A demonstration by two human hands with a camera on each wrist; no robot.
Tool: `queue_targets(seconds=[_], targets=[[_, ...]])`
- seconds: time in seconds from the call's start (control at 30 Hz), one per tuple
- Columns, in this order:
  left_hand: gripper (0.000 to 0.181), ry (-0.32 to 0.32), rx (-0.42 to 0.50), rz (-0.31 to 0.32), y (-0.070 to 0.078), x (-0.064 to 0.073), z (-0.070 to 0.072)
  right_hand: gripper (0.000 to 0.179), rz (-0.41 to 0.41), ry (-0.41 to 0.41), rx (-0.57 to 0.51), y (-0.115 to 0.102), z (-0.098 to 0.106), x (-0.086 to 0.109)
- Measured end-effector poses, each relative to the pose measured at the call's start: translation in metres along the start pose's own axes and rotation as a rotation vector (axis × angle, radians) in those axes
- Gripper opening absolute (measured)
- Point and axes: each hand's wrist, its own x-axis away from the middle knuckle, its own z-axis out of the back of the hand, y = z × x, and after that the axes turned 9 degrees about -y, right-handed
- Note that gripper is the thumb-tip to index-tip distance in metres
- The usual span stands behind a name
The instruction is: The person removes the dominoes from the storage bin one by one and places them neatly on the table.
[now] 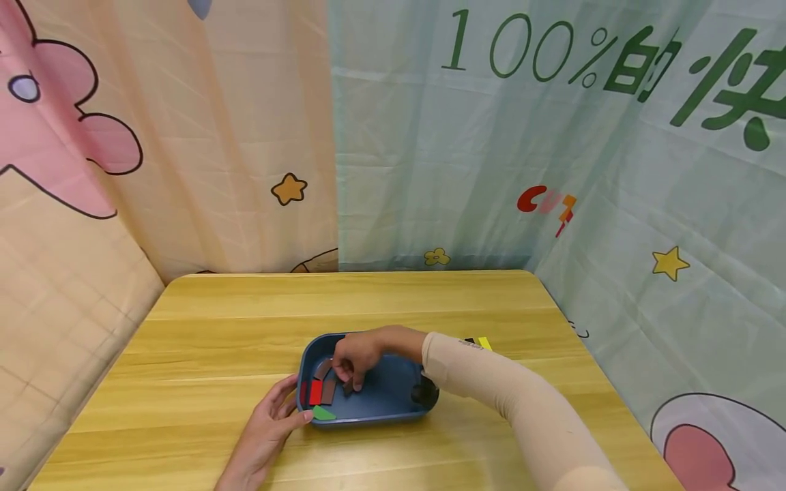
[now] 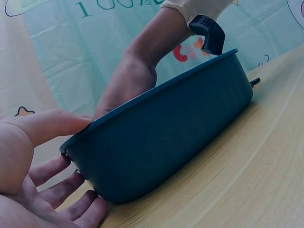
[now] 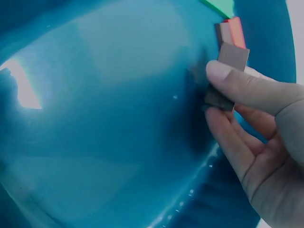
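A blue plastic basin (image 1: 387, 399) stands on the wooden table. My left hand (image 1: 273, 419) holds its left end, thumb on the rim and the other fingers against the outer wall (image 2: 161, 137). Reaching inside, my right hand (image 1: 358, 356) pinches a brown block (image 3: 235, 58) between thumb and fingers, close to the basin floor. Beside it in the basin lie a red block (image 1: 316, 392), another brown block (image 1: 328, 391) and a green piece (image 1: 323, 413). One more brown block (image 1: 323, 369) is near the left wall.
Beyond the basin on the right, a yellow piece (image 1: 485, 343) and a black piece (image 1: 469, 340) lie on the table (image 1: 245, 307), partly behind the right sleeve (image 1: 522, 402). A black device (image 2: 209, 34) sits on the right wrist, above the basin's rim. Printed curtains (image 1: 430, 170) hang around the table.
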Motion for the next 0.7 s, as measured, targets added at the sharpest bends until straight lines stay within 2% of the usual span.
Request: queue_targets(seconds=[0.2,0.37,0.6,0.7], targets=[[0.075,0.009,0.006,-0.004,0.001,-0.001,0.000,0.019,0.044,0.038,-0.123,-0.002,0.010,0.011],[0.075,0.013,-0.005,-0.011,-0.001,0.000,-0.001,0.016,0.047,0.101,-0.182,-0.003,0.007,0.024],[0.075,0.033,0.010,-0.011,0.000,0.000,-0.002,0.018,0.015,0.244,-0.212,0.001,0.000,0.038],[0.076,0.034,0.000,-0.009,0.001,0.000,-0.003,0.018,-0.005,0.319,-0.260,0.002,-0.006,0.044]])
